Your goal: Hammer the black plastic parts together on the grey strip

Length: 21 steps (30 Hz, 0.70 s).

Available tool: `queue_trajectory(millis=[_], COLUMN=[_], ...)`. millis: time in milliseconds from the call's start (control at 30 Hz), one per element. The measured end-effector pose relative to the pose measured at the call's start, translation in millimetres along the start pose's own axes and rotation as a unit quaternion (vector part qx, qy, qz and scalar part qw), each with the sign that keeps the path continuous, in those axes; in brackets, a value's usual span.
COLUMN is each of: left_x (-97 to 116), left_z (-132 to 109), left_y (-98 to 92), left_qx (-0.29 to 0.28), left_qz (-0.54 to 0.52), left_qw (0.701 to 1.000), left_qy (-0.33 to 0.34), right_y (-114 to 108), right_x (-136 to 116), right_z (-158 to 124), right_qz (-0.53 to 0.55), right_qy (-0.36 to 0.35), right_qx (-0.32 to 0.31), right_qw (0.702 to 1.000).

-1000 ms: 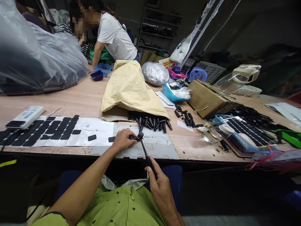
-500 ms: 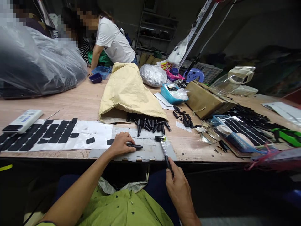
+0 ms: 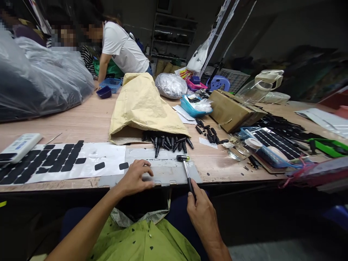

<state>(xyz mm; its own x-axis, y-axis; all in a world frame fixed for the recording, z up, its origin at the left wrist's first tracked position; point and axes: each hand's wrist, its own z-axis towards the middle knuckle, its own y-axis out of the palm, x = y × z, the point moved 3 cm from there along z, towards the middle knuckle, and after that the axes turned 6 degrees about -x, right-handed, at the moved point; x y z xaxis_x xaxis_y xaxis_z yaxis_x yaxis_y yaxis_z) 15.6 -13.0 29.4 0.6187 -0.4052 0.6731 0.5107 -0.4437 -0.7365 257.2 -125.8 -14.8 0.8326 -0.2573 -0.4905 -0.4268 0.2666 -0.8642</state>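
My left hand (image 3: 134, 177) lies curled on the grey mat (image 3: 171, 174) at the table's front edge. Whatever is under its fingers is hidden. My right hand (image 3: 202, 214) is below the table edge, closed round the black handle of a small hammer (image 3: 186, 170). The hammer's head rests on the mat, to the right of my left hand. Beyond the mat, a pile of black pen-like parts (image 3: 170, 142) spills from the mouth of a tan sack (image 3: 141, 105).
Left of the mat lie a white sheet with several black pads (image 3: 54, 163) and a remote control (image 3: 19, 146). To the right are a cardboard box (image 3: 233, 110), a solar panel (image 3: 274, 145) and more black parts. A big clear bag (image 3: 40, 83) and other people occupy the far left.
The hammer has left the black part, moved right and come down on the mat. My left hand slid toward the table edge, and the part it pinned no longer shows.
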Motion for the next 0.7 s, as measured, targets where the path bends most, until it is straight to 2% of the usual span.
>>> queue_trajectory(millis=[100, 167, 267, 333, 467, 600, 700], left_x=[2.2, 3.0, 3.1, 2.7, -1.2, -10.6, -21.3], left_z=[34.9, 60.0, 90.5, 101.7, 98.1, 72.9, 55.6], left_y=[-4.1, -3.8, -0.4, 0.8, -3.0, -7.1, -4.7], left_qx=[0.099, 0.144, 0.16, 0.153, 0.118, 0.083, 0.097], left_qz=[0.005, 0.021, 0.046, 0.067, 0.088, 0.083, 0.063], left_qw=[0.991, 0.979, 0.966, 0.963, 0.972, 0.989, 0.993], left_qy=[-0.085, -0.142, -0.199, -0.21, -0.185, -0.093, -0.027], right_y=[1.6, 2.5, 2.8, 2.5, 1.3, 2.8, 4.2], right_x=[0.1, 0.3, 0.4, 0.3, 0.8, 6.1, 8.6], right_z=[0.0, 0.1, 0.1, -0.2, 0.0, 3.1, 4.2], right_qz=[-0.009, -0.007, -0.002, 0.0, 0.019, 0.074, 0.182], right_qy=[0.003, 0.003, 0.001, 0.003, 0.006, 0.013, 0.032], right_qx=[-0.002, -0.006, -0.008, -0.01, -0.011, -0.013, -0.013], right_qw=[1.0, 1.0, 1.0, 1.0, 1.0, 0.997, 0.983])
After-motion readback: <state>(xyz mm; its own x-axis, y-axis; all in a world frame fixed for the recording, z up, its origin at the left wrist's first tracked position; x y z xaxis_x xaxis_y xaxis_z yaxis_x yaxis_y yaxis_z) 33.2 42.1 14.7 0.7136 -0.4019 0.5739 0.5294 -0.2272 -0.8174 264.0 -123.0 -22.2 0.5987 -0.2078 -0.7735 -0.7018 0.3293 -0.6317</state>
